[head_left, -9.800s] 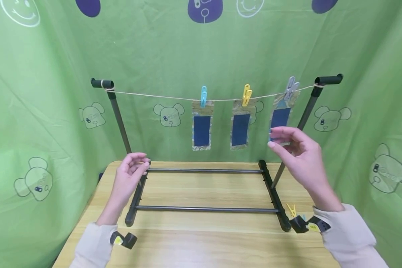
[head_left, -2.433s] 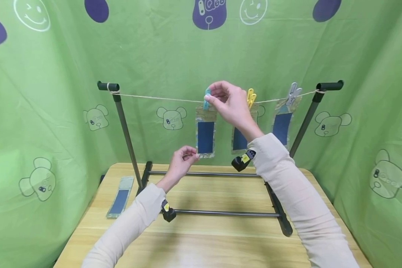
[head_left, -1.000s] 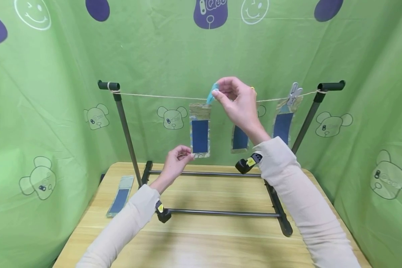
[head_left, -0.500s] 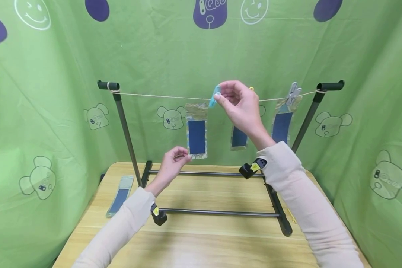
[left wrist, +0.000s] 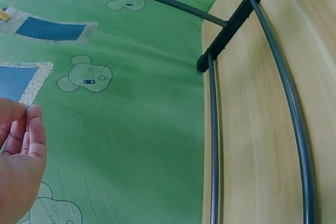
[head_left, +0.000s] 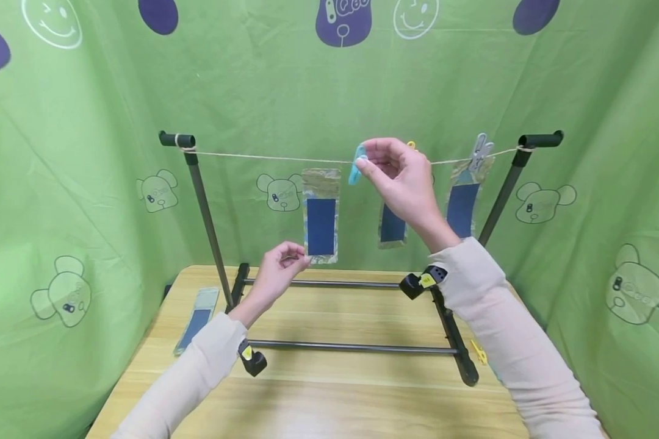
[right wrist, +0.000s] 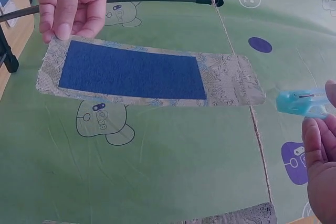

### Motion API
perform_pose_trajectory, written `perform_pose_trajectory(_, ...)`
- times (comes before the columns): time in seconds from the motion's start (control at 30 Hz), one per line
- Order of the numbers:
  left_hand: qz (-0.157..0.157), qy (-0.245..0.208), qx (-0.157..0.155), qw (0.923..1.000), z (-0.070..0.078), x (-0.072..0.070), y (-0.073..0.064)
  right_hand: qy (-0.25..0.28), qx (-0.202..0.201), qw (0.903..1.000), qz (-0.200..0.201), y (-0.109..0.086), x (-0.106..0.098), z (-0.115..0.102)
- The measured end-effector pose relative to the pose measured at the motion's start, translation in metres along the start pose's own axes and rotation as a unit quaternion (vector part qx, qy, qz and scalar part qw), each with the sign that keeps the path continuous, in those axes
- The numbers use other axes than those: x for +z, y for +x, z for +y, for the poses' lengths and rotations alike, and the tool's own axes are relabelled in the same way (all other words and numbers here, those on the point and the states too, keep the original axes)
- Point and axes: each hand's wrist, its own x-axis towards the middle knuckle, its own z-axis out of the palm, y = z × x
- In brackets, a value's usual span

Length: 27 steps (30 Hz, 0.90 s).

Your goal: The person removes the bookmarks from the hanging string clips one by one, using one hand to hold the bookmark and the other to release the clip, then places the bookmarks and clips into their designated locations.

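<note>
held strip (head_left: 321,227): a mottled tan-and-grey fabric piece bearing a dark blue rectangle; upright, its top edge just below the string (head_left: 263,158) in your head view; whether they touched, i could not tell.
left hand (head_left: 277,271): your thumb and fingertips pinched the strip's lower left corner.
right hand (head_left: 406,177): your thumb and fingers pinched a light blue peg (right wrist: 302,102), just right of the strip and apart from it.
table (head_left: 335,390): pale wood grain, under a black tube stand (head_left: 351,348).
backdrop: green curtain (head_left: 252,73) with bear outlines and purple patches.
neighbours: a middle strip (head_left: 392,227) and a right-hand strip (head_left: 461,207) hung from the string, the latter under a grey peg (head_left: 479,152); a flat strip (head_left: 199,320) lay on the table at left.
in the way: your right hand hid most of the yellow peg (head_left: 411,145) on the middle strip; your left sleeve (head_left: 198,366) overlapped the flat strip.
</note>
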Motion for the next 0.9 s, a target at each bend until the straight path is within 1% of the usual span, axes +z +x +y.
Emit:
perform_pose_trajectory(0.07,-0.004,-0.001,0.001,1.0,0.001,0.0,-0.001,0.003,-0.002,1.0,0.0,-0.002,-0.001,-0.002)
perform_pose_trajectory(0.27,-0.007,-0.013,0.005,0.9999,0.003,-0.002,-0.005,0.01,-0.002,0.9999,0.014,-0.012,-0.004,-0.028)
perform_pose_trajectory(0.33,-0.006,-0.018,0.004,0.9998,0.004,-0.003,-0.006,0.01,0.002,0.9998,0.019,-0.015,-0.006,-0.032)
perform_pose_trajectory(0.57,0.001,-0.032,0.002,0.9995,0.003,-0.006,-0.012,0.013,0.019,0.9994,0.025,-0.015,-0.017,0.0)
perform_pose_trajectory(0.77,0.001,-0.026,-0.013,0.9996,0.004,-0.009,-0.018,0.001,0.035,0.999,0.027,-0.025,-0.025,0.003)
perform_pose_trajectory(0.9,0.005,-0.027,-0.018,0.9995,0.005,-0.011,-0.023,-0.008,0.037,0.9989,0.026,-0.032,-0.031,0.006)
